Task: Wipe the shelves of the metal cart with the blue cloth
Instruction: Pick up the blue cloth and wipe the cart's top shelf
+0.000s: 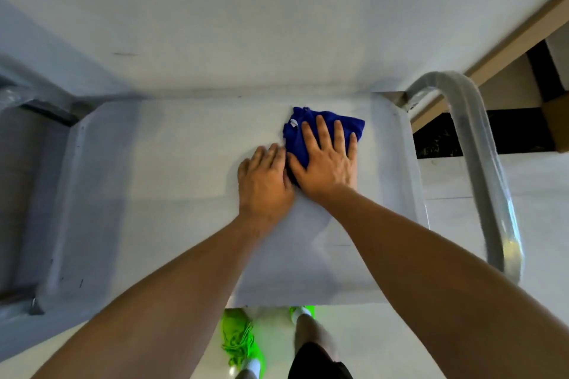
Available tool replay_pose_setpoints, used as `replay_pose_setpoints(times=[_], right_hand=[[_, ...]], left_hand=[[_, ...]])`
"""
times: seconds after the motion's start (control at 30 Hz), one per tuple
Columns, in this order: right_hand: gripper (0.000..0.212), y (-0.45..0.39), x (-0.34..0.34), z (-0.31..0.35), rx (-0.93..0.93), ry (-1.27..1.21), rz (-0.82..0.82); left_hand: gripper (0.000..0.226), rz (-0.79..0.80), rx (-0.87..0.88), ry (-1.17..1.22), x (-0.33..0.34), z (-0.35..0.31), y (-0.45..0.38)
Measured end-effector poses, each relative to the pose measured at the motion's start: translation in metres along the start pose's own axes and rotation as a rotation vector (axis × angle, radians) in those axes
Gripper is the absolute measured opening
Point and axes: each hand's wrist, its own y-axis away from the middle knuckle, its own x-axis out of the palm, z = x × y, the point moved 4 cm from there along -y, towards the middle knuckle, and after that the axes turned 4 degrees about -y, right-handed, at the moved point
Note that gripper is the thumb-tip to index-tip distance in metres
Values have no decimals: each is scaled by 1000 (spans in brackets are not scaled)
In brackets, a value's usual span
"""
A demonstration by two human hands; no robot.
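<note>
Blue cloth (pixel 323 120): pressed flat on the metal cart's top shelf (pixel 184 148) under the spread right hand (pixel 326 160) (fingers splayed, nothing clenched). Left hand (pixel 264 181): laid flat, touching the cloth's near-left edge. Risk: bunched cloth may be skidded off the palm.

Soft even daylight, blurred wide-angle edges.

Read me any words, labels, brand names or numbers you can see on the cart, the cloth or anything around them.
None can be read.
The blue cloth, under the right hand, has a small white tag, too small and blurred to read.
The metal cart shows no print.
</note>
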Motion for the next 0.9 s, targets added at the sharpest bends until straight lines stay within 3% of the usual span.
replay_pose_setpoints(times=[0.3,0.57,0.7,0.9], right_hand=[[79,-20,-12,-16,50,-31,-19],[76,71,-11,-38,250,-71,-32],[75,121,-6,-42,309,-81,-8],[75,198,2,-46,394,-79,-1]], left_hand=[[66,89,-17,-78,10,-10,3],[63,156,-110,-93,1,-29,2],[59,147,-23,-79,-2,-56,15],[68,337,9,-152,13,-77,27]])
